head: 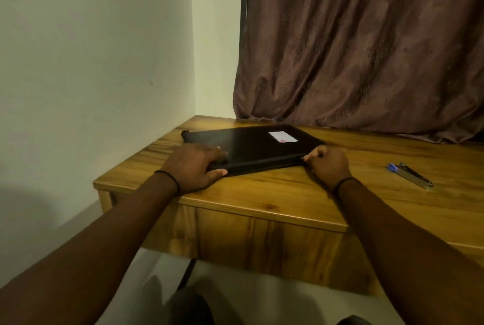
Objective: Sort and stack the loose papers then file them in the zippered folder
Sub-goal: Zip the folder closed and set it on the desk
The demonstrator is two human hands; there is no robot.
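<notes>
Black folder point(251, 146) lies flat on wooden table point(288, 193), cover down, sitting toward the table's 11 o'clock corner. White label point(282, 137) on the cover, toward the folder's 1 o'clock; its print is too blurred to read.

Left hand point(193, 167) at the folder's 7 o'clock corner: fingers point(216, 152) laid over the cover, slightly apart, thumb pressed against the near edge, so the corner is clamped between them. Dark band on that wrist.

Right hand point(328, 165) at the folder's 4 o'clock corner: fingers curled in tight, thumb and forefinger pinched together on the folder's edge right at the corner. Whether a zip pull is what they pinch is too small to tell. Dark band on this wrist too.

How far the zip along the near edge is closed cannot be told.

Stapler point(410, 175), blue and silver, lies on the table at 3 o'clock of the folder, well apart from it and from the right hand. Brown curtain point(366, 49) hangs at 12 o'clock, its hem resting on the table's far edge just behind the folder. Pale wall point(91, 63) at 9 o'clock.
</notes>
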